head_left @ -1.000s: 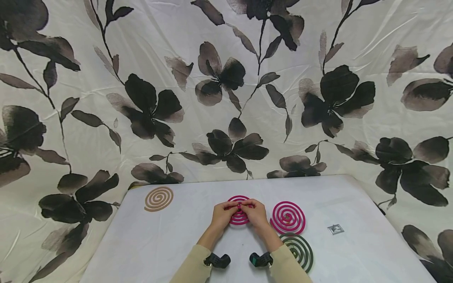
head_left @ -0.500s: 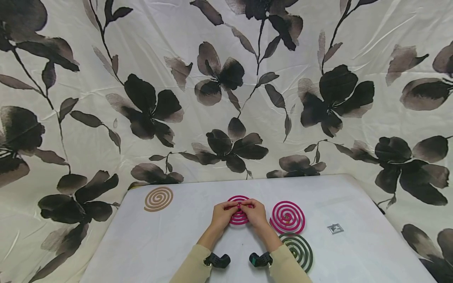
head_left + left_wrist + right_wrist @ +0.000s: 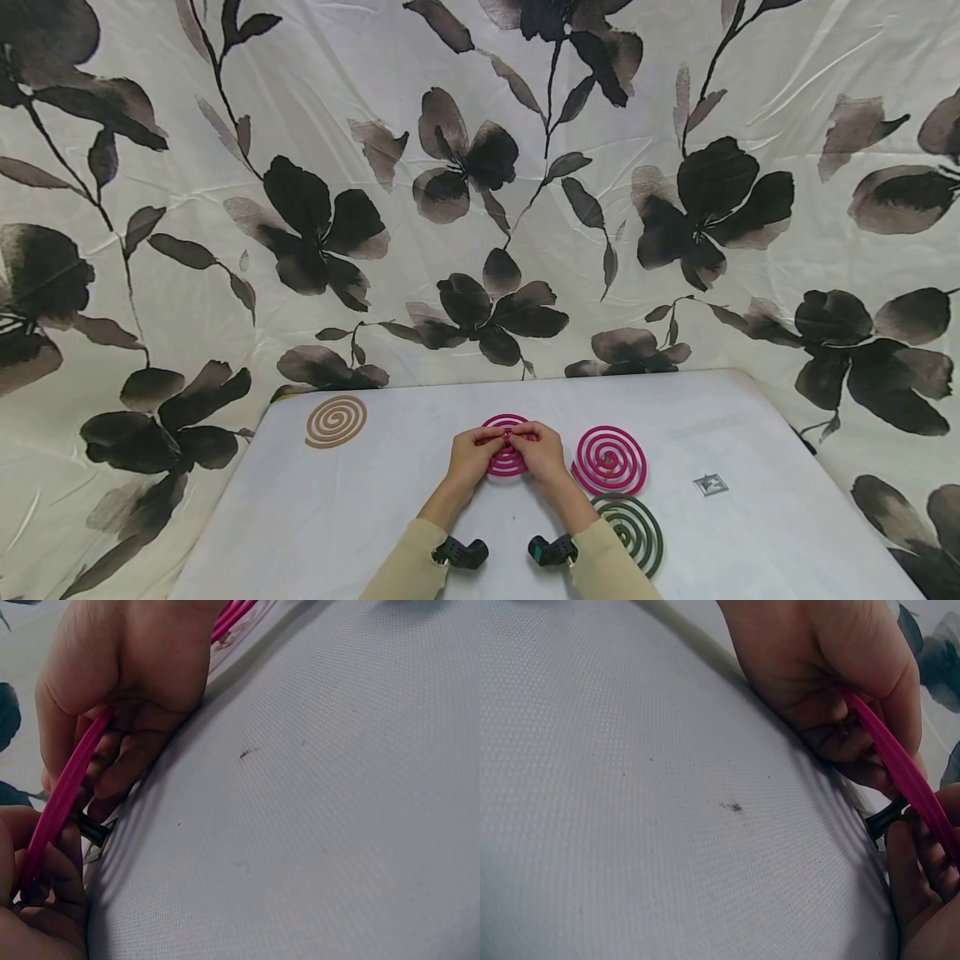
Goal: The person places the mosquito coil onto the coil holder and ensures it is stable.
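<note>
Both hands meet over a pink mosquito coil [image 3: 507, 473] near the middle of the white table. The left hand [image 3: 474, 454] pinches its left side near the centre, and the right hand [image 3: 543, 454] pinches it from the right. Tilted slightly in the wrist views, the coil [image 3: 60, 802] shows edge-on between thumbs and fingers. Below it, by the fingertips, a short dark piece [image 3: 885, 820] stands over a small pale-edged base at the table. The fingers hide most of the coil's centre. Right of the hands lies a second pink coil [image 3: 610, 460], with a green coil [image 3: 660, 543] nearer, partly under the right sleeve.
A tan coil [image 3: 337, 422] lies at the table's far left. A small square metal coil stand [image 3: 711, 485] is at the right. Behind the white table [image 3: 337, 517] hangs a floral cloth [image 3: 465, 242]. Each wrist wears a black camera [image 3: 461, 552].
</note>
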